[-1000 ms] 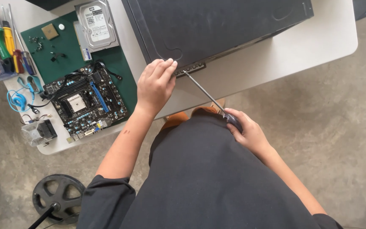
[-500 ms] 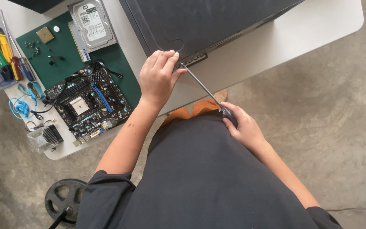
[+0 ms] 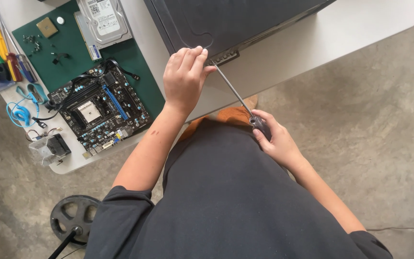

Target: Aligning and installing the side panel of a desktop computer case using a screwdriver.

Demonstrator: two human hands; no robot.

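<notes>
Steel-shafted long screwdriver sat gripped in my right hand; my left hand pinched its tip against the black metal computer case.

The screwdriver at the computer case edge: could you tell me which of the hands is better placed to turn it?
Probably the right hand: it grips the screwdriver handle, while the left hand rests at the tip against the computer case edge.

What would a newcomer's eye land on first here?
Likely the long screwdriver running from the right hand up to the lower edge of the black computer case, where the left hand steadies its tip. Next, the black motherboard on the green mat at left, a hard drive above it.
</notes>
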